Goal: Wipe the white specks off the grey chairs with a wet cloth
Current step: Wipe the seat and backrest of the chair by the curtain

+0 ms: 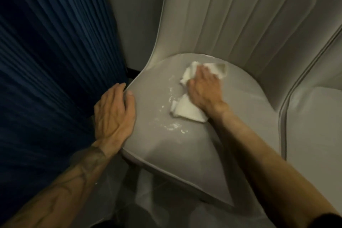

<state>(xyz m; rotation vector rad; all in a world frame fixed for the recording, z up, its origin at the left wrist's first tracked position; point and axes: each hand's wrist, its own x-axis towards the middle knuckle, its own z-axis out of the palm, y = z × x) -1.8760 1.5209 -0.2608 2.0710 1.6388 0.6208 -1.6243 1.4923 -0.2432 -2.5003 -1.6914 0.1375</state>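
A grey padded chair (pixel 166 146) with a ribbed backrest fills the middle of the view. White specks (pixel 173 126) are scattered over the seat, mostly left of and below the cloth. My right hand (pixel 204 89) presses flat on a crumpled white cloth (pixel 187 110) in the middle of the seat; parts of the cloth show above the fingers and below the palm. My left hand (pixel 113 114) grips the seat's left edge, thumb on top and fingers curled over the side.
A dark blue pleated curtain (pixel 51 65) hangs close on the left, touching the chair's side. A second grey chair (pixel 314 120) stands at the right, next to the first. Pale tiled floor (pixel 148 207) shows below the seat.
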